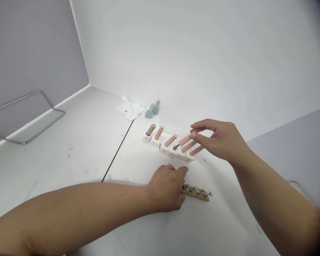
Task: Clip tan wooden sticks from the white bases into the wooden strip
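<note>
My right hand (216,140) hangs open, fingers spread, just above the far end of a row of white cube stands (164,148). Several peach-coloured sticks (171,140) slant from these cubes, and a small dark-tipped piece (176,147) lies across one. My left hand (166,188) is curled over the left end of a wooden strip (196,193) set with several metal clips, and that end is hidden. Behind the row stand two teal bottles with silver caps (152,109), beside a crumpled white tissue (129,108).
A bent metal wire frame (29,117) lies at the far left of the white table (77,149). A dark seam (117,151) splits the tabletop. White and grey walls (192,57) rise behind it, and my forearms stretch in from the lower corners.
</note>
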Available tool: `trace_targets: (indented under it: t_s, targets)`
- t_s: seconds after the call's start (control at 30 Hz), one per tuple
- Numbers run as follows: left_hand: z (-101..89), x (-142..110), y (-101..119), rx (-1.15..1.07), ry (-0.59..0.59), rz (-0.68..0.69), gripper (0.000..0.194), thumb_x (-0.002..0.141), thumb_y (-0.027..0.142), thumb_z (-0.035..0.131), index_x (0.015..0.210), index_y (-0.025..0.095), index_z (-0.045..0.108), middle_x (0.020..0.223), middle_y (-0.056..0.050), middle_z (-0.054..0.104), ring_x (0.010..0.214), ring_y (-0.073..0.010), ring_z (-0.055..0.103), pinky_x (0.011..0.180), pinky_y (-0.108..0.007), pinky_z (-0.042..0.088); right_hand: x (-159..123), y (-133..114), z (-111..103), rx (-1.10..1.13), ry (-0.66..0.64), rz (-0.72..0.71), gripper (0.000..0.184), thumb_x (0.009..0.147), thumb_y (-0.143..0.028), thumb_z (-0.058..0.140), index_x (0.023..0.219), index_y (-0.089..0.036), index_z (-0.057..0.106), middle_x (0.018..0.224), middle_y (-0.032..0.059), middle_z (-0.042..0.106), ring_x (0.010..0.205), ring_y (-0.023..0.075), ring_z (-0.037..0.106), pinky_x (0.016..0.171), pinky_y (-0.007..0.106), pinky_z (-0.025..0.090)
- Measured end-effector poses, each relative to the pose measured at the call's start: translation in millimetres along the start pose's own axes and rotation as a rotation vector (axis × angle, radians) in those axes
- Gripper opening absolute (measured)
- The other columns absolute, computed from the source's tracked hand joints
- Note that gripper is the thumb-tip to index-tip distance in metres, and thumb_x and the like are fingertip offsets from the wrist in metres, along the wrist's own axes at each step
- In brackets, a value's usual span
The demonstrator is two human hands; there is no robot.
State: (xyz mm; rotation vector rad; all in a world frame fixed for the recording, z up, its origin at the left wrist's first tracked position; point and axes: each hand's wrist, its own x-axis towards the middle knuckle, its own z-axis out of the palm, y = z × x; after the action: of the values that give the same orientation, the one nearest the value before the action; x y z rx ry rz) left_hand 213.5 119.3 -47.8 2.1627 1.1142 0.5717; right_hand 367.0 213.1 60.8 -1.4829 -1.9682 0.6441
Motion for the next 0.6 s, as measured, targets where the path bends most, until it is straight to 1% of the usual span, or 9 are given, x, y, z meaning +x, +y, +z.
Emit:
trace_targets:
  t_s: [0.1,0.2,0.3,0.37,0.5,0.6]
  targets:
    - [-0.9,0.0,0.4,0.008,-0.017,-0.01,0.067,0.069,0.028,0.063,0.131,0.013,0.041,0.102,-0.002,0.06,0.094,-0.0216,0.046,0.082,-0.035,0.042,-0.8,-2.0,1.0,-0.007,0.003,0.004,0.02,0.066,-0.027,0.076,0.084,-0.025,0.069,0.089,0.0031,0.072,0.049,0.0235,0.069,0.043,0.039,0.06]
    - [-1.7,1.0,2.1,0.031,-0.001,-0.006,0.063,0.068,0.03,0.064,0.126,0.013,0.044,0.099,-0.003,0.06,0.092,-0.0221,0.047,0.081,-0.036,0.042,-1.7,-5.3,1.3,-0.018,0.016,-0.004,0.019,0.066,-0.027,0.075,0.084,-0.025,0.069,0.089,0.0032,0.072,0.049,0.0224,0.068,0.042,0.037,0.06]
    - [-0.9,0.3,3.6,0.034,0.013,-0.018,0.072,0.067,0.03,0.064,0.133,0.011,0.041,0.099,-0.004,0.059,0.092,-0.0226,0.046,0.081,-0.036,0.042,-2.5,-6.4,1.5,-0.067,0.02,-0.005,0.019,0.067,-0.028,0.074,0.085,-0.024,0.069,0.09,0.0032,0.071,0.047,0.0202,0.067,0.043,0.037,0.059]
    - [-0.6,-3.2,4.3,0.027,0.022,-0.034,0.078,0.065,0.031,0.063,0.137,0.011,0.038,0.102,-0.005,0.058,0.093,-0.0231,0.046,0.083,-0.037,0.042,-3.2,-5.3,0.7,-0.137,0.029,-0.029,0.018,0.068,-0.029,0.072,0.086,-0.025,0.07,0.09,0.0028,0.072,0.051,0.0203,0.068,0.046,0.036,0.057]
    - [-8.0,-19.2,6.7,0.026,0.033,-0.099,0.091,0.064,0.035,0.064,0.145,0.011,0.03,0.112,-0.007,0.055,0.1,-0.0244,0.044,0.094,-0.041,0.039,-8.4,-4.8,-6.6,-0.317,0.163,-0.141,0.016,0.07,-0.031,0.072,0.086,-0.026,0.071,0.092,0.0037,0.073,0.071,0.0234,0.07,0.05,0.032,0.053]
    - [-21.5,-32.4,9.9,0.013,0.003,-0.206,0.089,0.068,0.04,0.063,0.147,0.012,0.031,0.117,-0.008,0.054,0.107,-0.026,0.043,0.097,-0.042,0.038,-19.6,-10.2,-15.0,-0.326,0.243,-0.15,0.017,0.07,-0.031,0.073,0.086,-0.026,0.072,0.089,0.0036,0.074,0.069,0.0211,0.068,0.047,0.029,0.048]
